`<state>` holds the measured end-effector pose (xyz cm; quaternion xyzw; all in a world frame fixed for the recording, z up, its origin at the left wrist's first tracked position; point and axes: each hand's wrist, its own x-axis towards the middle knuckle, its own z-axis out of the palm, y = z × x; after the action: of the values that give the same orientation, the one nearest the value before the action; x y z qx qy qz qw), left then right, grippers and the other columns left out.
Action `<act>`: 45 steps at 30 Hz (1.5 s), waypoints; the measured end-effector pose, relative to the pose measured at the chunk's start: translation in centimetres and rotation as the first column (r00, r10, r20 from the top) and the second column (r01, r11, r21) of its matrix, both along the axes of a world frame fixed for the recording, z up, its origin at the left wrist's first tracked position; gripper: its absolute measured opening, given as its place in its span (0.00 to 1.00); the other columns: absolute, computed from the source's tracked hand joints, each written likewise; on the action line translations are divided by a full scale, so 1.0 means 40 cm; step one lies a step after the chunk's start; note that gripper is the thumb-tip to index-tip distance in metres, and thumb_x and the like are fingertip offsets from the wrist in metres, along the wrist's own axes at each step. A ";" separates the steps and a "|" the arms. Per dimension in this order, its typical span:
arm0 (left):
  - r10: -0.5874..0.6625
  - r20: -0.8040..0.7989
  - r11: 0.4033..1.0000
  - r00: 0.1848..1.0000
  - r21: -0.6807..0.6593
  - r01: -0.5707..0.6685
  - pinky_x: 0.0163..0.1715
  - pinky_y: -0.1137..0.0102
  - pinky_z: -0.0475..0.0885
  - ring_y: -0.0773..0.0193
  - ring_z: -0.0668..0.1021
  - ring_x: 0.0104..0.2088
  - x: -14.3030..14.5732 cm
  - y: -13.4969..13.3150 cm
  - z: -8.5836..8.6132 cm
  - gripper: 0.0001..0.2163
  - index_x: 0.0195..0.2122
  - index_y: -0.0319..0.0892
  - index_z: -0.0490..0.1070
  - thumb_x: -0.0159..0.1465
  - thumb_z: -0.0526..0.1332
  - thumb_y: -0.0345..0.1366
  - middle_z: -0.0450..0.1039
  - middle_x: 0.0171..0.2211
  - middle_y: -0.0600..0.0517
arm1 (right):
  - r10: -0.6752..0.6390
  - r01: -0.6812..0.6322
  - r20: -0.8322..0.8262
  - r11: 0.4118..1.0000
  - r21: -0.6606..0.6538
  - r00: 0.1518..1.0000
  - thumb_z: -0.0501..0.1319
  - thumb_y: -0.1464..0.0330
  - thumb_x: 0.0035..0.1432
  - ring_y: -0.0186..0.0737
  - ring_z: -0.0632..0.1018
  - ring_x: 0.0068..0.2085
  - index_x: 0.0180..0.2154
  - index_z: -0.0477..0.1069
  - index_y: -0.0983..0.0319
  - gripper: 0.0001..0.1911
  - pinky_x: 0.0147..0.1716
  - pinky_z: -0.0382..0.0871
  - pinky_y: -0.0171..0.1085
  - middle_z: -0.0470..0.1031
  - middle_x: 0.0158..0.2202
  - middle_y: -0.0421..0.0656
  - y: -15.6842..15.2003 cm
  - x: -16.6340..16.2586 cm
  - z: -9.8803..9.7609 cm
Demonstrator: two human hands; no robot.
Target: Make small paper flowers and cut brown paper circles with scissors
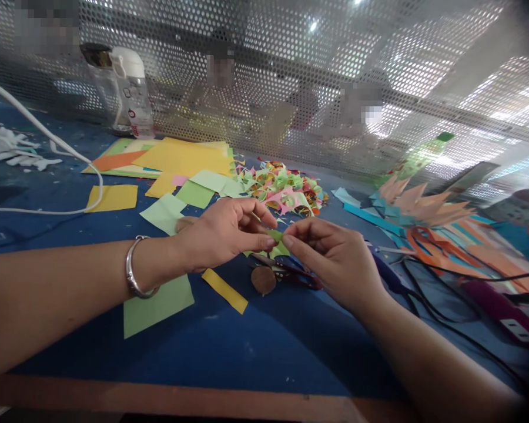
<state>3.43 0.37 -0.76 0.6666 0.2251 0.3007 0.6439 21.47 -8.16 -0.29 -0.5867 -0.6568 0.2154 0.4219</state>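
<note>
A small green paper piece (275, 235) is held between my two hands above the table. My right hand (335, 252) is closed, pinching its right side between thumb and fingertips. At its left side, my left hand (224, 232) has its thumb and curled fingers on the piece, the index finger raised a little. Just beneath lie more green paper scraps (278, 249) and a pair of scissors (291, 271), partly hidden by my right hand. A round brown disc (263, 281) rests by the scissors. A yellow paper strip (226, 291) lies nearer to me.
Coloured paper sheets (185, 155) and a heap of paper cuttings (291, 188) lie farther back. Two bottles (136, 94) stand by the perforated metal screen (273, 64). A white cable (48, 126) crosses at left. Orange and blue folded paper (414, 202), black cables (441, 305) and a purple tool (502, 308) are at right.
</note>
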 end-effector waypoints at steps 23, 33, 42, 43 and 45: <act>0.243 -0.868 0.712 0.432 0.462 0.529 0.38 0.70 0.64 0.55 0.77 0.39 -0.155 0.168 0.145 0.18 0.44 0.42 0.77 0.50 0.68 0.36 0.78 0.42 0.47 | 0.364 -0.305 0.215 0.915 -0.263 0.906 0.58 0.69 0.65 0.35 0.78 0.29 0.30 0.75 0.59 0.11 0.29 0.68 0.33 0.79 0.28 0.40 0.001 -0.032 -0.015; 0.051 -0.882 0.814 0.469 0.309 0.493 0.27 0.73 0.62 0.61 0.77 0.28 -0.170 0.189 0.144 0.09 0.29 0.44 0.73 0.47 0.69 0.35 0.77 0.24 0.53 | 0.335 -0.298 0.274 0.940 -0.169 0.901 0.58 0.67 0.66 0.38 0.80 0.33 0.35 0.77 0.59 0.09 0.33 0.71 0.36 0.81 0.32 0.42 -0.003 -0.020 -0.010; -0.156 -0.427 0.950 0.891 0.183 0.254 0.31 0.68 0.74 0.59 0.82 0.32 -0.111 0.132 0.119 0.12 0.40 0.44 0.72 0.54 0.69 0.32 0.79 0.33 0.49 | 0.106 -0.098 0.213 0.994 -0.047 0.971 0.62 0.60 0.63 0.35 0.72 0.26 0.41 0.76 0.59 0.11 0.25 0.65 0.33 0.75 0.28 0.40 -0.007 -0.015 -0.019; -0.202 -0.381 0.950 0.902 0.149 0.275 0.32 0.68 0.74 0.59 0.82 0.32 -0.095 0.114 0.103 0.12 0.39 0.43 0.71 0.54 0.69 0.31 0.78 0.33 0.49 | 0.084 -0.077 0.184 0.996 -0.048 0.979 0.62 0.59 0.63 0.35 0.72 0.26 0.43 0.75 0.59 0.12 0.25 0.65 0.33 0.75 0.28 0.40 -0.007 -0.015 -0.020; -0.242 -0.255 0.954 0.936 0.111 0.277 0.33 0.68 0.75 0.61 0.81 0.32 -0.064 0.076 0.067 0.11 0.37 0.42 0.69 0.55 0.69 0.29 0.77 0.32 0.50 | 0.069 -0.061 0.164 0.997 -0.049 0.984 0.61 0.58 0.63 0.35 0.71 0.27 0.40 0.74 0.60 0.13 0.25 0.64 0.34 0.74 0.29 0.40 -0.005 -0.013 -0.021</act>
<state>0.88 3.43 1.92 0.7667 0.1882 0.1460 0.5961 20.96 -8.37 -1.13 -0.5898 -0.7034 0.1941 0.3458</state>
